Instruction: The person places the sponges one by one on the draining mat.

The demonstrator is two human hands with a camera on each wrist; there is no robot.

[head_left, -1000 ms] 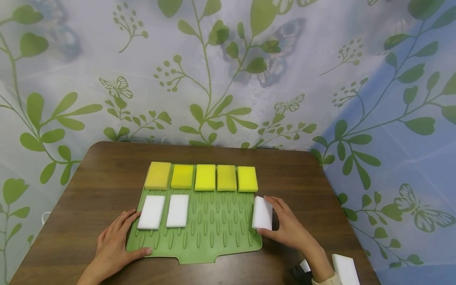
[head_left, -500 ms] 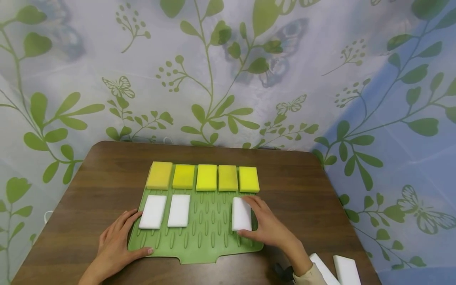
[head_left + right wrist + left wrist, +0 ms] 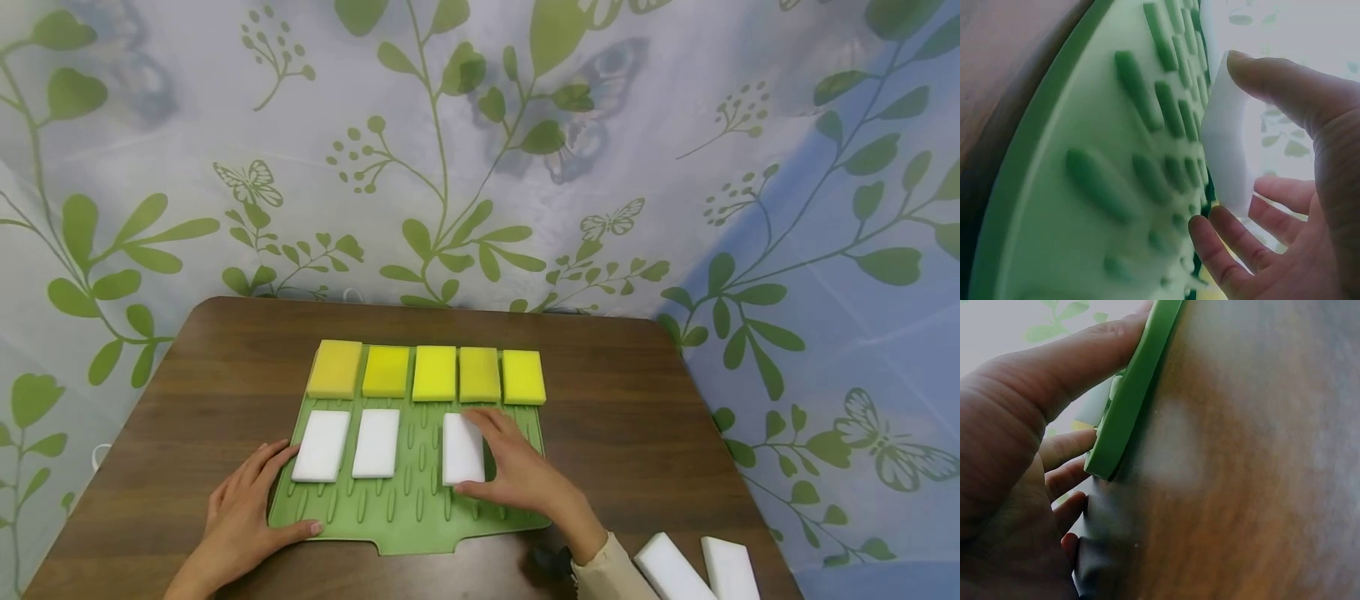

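Observation:
My right hand [image 3: 517,462] pinches a white sponge [image 3: 462,450] by its ends over the middle of the green ridged mat [image 3: 416,529]. In the right wrist view, the thumb lies at one end of that sponge [image 3: 1225,137] and fingers at the other; I cannot tell whether it touches the ridges. Two more white sponges [image 3: 321,446] lie at the mat's left, below a row of several yellow sponges [image 3: 434,374]. My left hand [image 3: 240,521] rests at the mat's left edge, its thumb on the near corner and its fingers loosely extended alongside, nearest the leftmost white sponge.
Two loose white sponges [image 3: 729,568] lie on the brown wooden table [image 3: 622,400] at the near right, beyond the right sleeve [image 3: 611,575]. A dark object [image 3: 551,560], partly hidden, is beside the right wrist. A leaf-patterned curtain [image 3: 465,167] hangs behind the table.
My right hand has carried the white sponge leftward from the mat's right edge to its middle. The loose sponges near the sleeve show more fully. My left hand has stayed put.

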